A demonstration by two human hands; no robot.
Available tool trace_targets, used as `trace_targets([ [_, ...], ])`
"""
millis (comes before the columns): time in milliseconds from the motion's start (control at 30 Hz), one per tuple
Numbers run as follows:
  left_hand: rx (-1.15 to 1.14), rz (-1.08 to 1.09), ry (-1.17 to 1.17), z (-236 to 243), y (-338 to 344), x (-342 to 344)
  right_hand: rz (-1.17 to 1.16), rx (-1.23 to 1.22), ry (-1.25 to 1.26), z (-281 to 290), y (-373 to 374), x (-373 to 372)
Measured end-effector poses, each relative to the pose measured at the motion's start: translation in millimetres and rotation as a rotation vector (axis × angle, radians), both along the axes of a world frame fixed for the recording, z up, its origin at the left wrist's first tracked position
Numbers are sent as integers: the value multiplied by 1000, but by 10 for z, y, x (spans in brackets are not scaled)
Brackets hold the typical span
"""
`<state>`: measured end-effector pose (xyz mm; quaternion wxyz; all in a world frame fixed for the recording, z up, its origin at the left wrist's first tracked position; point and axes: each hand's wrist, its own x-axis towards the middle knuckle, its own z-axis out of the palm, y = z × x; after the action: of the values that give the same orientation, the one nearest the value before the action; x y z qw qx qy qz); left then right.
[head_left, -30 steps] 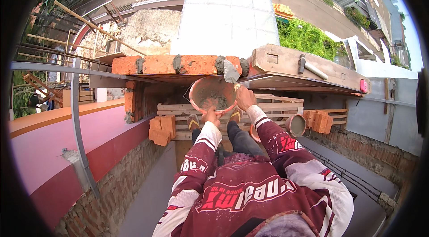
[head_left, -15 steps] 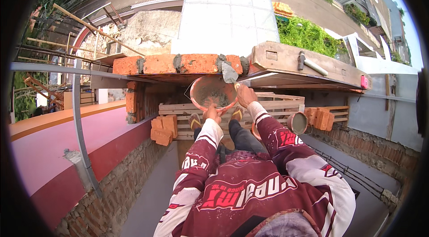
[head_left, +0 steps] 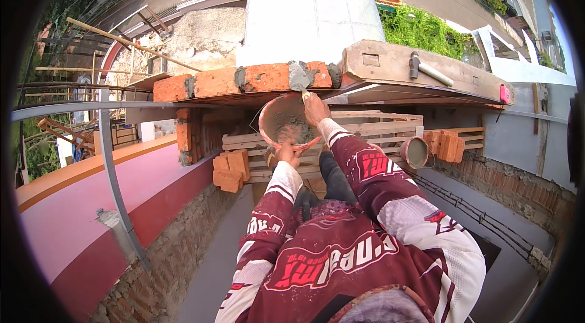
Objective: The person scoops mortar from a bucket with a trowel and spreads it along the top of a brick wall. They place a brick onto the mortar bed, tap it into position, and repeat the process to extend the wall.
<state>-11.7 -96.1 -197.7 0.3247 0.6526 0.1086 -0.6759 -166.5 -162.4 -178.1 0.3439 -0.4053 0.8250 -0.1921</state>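
Observation:
My left hand (head_left: 289, 153) is closed on the near rim of an orange bucket (head_left: 263, 117) with wet grey mortar (head_left: 294, 127) inside. Above its far right rim, my right hand (head_left: 315, 110) grips a trowel (head_left: 299, 77) by the handle. The mortar-smeared blade lies against the row of orange bricks (head_left: 216, 84), over a joint near the row's right end. Grey mortar fills the other joints (head_left: 240, 79) between the bricks.
A wooden beam (head_left: 390, 67) carries a hammer (head_left: 429, 70) and a small pink object (head_left: 504, 93). Below are a slatted wooden platform (head_left: 359, 130), stacked bricks (head_left: 231, 171), more bricks (head_left: 444, 144) and a second bucket (head_left: 415, 152). A metal bar (head_left: 109, 165) stands left.
My right hand has moved left and a little farther away, bringing the trowel blade up onto the brick joint. The left hand still holds the bucket.

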Motion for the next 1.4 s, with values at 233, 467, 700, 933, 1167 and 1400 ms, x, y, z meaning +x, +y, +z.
trace_targets([
  [233, 1, -31, -11, -135, 188, 396, 82, -44, -203, 389, 1002, -210],
  [467, 23, -80, -19, -191, 463, 1059, -266, 225, -447, 461, 1806, -395],
  [700, 59, -7, -102, -204, 750, 1494, -341, 171, -294, 135, 1319, -481],
  [933, 30, 32, -91, 21, 957, 1684, -426, 65, -520, 182, 1167, -488],
  [1167, 46, 49, -114, 323, 976, 1549, -398, -6, -712, 179, 1110, -432],
  [1400, 23, 2, -92, 216, 931, 1511, 34, 197, -164, 175, 1113, -462],
])
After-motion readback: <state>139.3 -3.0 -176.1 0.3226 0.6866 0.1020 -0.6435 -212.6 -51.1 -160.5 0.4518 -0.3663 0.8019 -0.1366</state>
